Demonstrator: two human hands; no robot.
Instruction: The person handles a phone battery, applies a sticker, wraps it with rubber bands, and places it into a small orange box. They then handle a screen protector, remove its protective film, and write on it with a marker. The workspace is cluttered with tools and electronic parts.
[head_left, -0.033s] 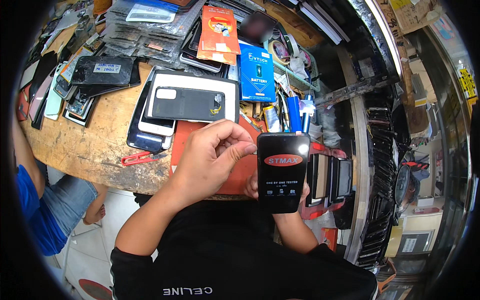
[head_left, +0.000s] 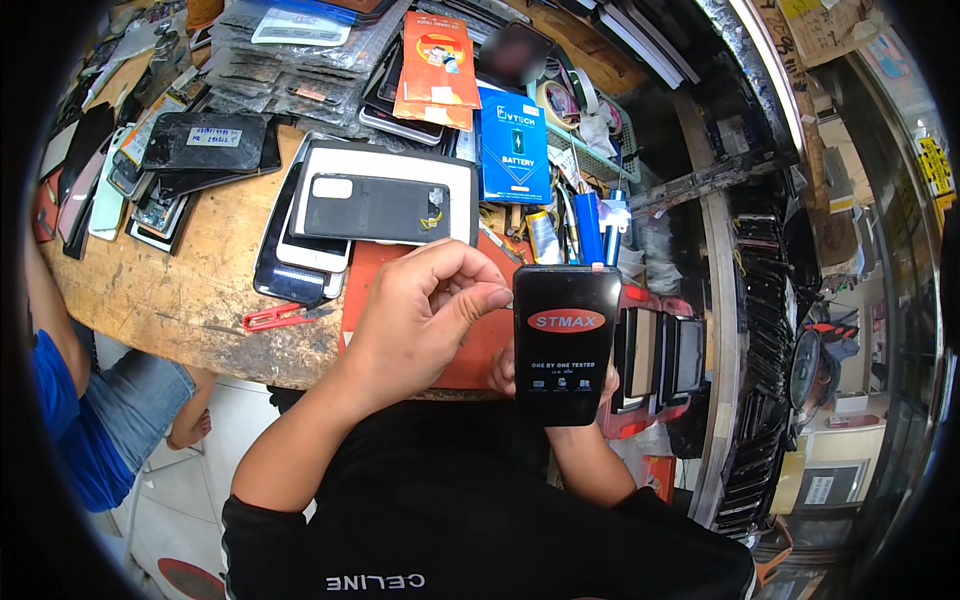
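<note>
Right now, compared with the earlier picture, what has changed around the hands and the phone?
On the phone, the bright white spot at its upper right is gone. Nothing visibly moved, was grasped or let go: the right hand still holds the phone, the left hand stays by its left edge.

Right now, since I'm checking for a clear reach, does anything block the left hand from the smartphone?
Nothing visible does. The left hand has its pinched fingertips right by the upper left edge of the smartphone; whether they touch is unclear. The right hand grips it lower down, out of the way.
</note>
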